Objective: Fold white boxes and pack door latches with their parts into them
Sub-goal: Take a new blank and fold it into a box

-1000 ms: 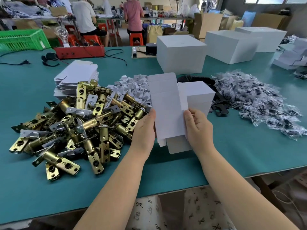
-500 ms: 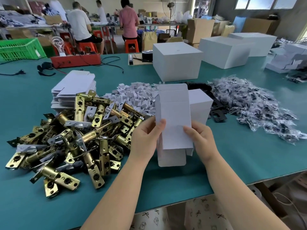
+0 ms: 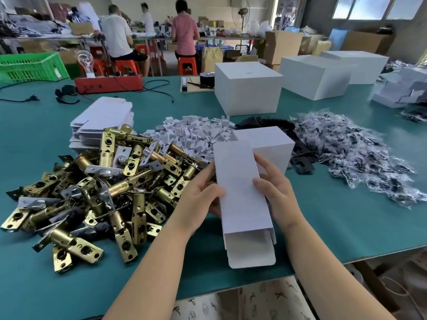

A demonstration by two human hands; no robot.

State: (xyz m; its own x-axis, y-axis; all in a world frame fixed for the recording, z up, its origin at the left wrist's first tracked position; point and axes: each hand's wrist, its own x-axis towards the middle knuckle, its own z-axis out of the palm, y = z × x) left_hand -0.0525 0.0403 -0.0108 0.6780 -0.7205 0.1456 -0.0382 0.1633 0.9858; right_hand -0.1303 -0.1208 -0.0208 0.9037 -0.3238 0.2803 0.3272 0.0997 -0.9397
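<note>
Now, in the head view, both hands hold a narrow white box [image 3: 242, 188] above the green table [image 3: 346, 227]. The left hand [image 3: 203, 199] grips its left edge, thumb curled onto the top face; the right hand [image 3: 275, 192] clasps the right edge, fingers bent over the face. The box's near end is open, its flap [image 3: 250, 250] hanging toward the table edge. Left of the box lies a heap of brass door latches [image 3: 97, 192]; behind it, small white card pieces [image 3: 196, 135]; to its right, bagged parts [image 3: 360, 155].
</note>
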